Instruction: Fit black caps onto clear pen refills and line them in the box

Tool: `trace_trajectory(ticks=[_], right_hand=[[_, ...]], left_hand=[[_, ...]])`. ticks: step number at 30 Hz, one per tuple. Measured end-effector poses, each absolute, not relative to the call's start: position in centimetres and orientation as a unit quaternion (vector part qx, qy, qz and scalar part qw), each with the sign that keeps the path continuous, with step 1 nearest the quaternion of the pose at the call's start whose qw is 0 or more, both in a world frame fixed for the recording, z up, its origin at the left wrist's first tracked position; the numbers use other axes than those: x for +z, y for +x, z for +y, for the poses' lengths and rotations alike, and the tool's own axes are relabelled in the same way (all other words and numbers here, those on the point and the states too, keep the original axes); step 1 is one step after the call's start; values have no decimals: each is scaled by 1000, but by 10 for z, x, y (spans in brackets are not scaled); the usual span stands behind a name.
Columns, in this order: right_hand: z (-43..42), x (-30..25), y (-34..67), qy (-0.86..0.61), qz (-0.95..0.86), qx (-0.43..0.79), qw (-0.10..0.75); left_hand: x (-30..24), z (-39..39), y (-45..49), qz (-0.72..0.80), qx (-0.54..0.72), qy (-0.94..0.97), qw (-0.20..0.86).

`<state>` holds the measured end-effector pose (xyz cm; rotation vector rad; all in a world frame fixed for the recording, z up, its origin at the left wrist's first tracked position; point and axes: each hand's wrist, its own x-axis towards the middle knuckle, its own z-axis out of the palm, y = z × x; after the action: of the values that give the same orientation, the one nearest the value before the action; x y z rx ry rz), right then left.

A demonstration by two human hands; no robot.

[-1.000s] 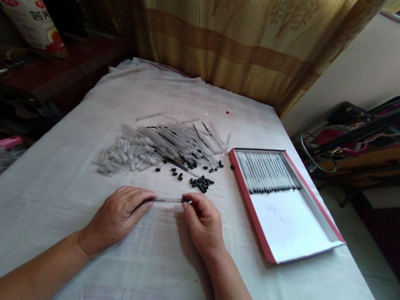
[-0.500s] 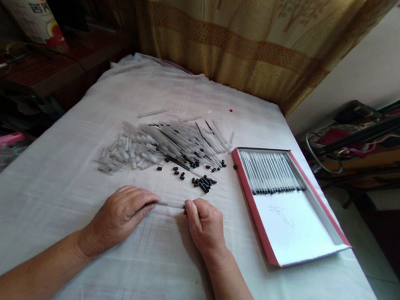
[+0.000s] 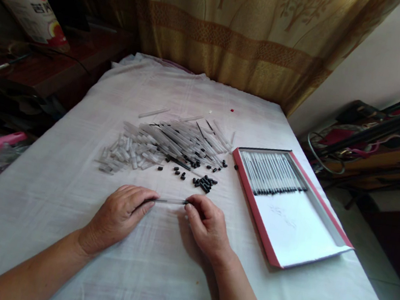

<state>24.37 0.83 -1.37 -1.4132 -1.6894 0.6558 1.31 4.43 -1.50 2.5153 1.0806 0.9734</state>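
Note:
Between my two hands lies a thin clear-barrelled pen (image 3: 171, 201) with a dark refill showing inside. My left hand (image 3: 120, 214) is closed around its left end, which the fingers hide. At the other end, thumb and fingers of my right hand (image 3: 209, 225) pinch the pen by its black tip part. Just beyond the hands is a small heap of black plugs (image 3: 203, 184). Behind that spreads a pile of clear pen barrels (image 3: 172, 136) with a few dark refills among them, and clear caps (image 3: 128, 152) lie at its left.
A red-rimmed box lid (image 3: 261, 228) on the right holds a row of pens (image 3: 273, 174) at its far end. White cloth (image 3: 144, 281) covers the table. A gold curtain (image 3: 231, 35) hangs behind; a jar (image 3: 30, 7) stands on a side shelf at left.
My right fingers have loosened and shifted slightly on the pen's right end, so its black part now shows. The pen tilts up slightly at the right. The left hand has barely moved.

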Motion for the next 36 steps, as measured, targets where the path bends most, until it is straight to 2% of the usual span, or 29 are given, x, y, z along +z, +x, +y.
trace_trajectory(ticks=[6,13,20,36], right_hand=[[9,-14,241,-573,-687,229,383],[8,-17,243,-541,-675,256,432],[8,-19,245,-564,-580,284,515],[7,-18,242,-567,-499,385,530]], left_hand=[[-13,44,13,373,330,858,123],[-16,44,13,379,331,855,123],[-12,48,9,419,324,842,97],[-7,49,7,460,333,808,159]])
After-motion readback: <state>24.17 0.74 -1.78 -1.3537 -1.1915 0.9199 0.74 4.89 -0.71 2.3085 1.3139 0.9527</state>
